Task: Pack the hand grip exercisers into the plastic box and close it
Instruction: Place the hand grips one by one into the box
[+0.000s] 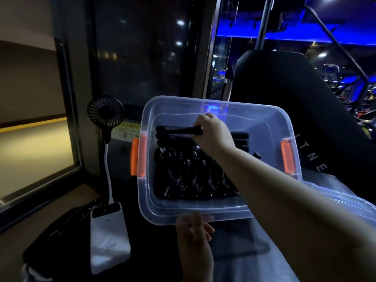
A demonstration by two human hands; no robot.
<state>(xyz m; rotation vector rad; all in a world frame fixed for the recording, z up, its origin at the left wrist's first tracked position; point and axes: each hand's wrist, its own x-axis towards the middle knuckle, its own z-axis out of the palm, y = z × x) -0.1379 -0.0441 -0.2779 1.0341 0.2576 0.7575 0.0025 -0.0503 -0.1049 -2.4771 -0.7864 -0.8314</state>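
- The right hand reaches into the clear plastic box. Its grip is curled round one handle of a black hand exerciser, held near the far wall.
- More exercisers lie packed on the box floor.
- The left hand is at the box's near rim with one finger up against it. I cannot tell whether its grip holds the box.
- The lid lies off, to the right of the box and under the right forearm.
- A small fan and a white power bank sit to the left of the box.
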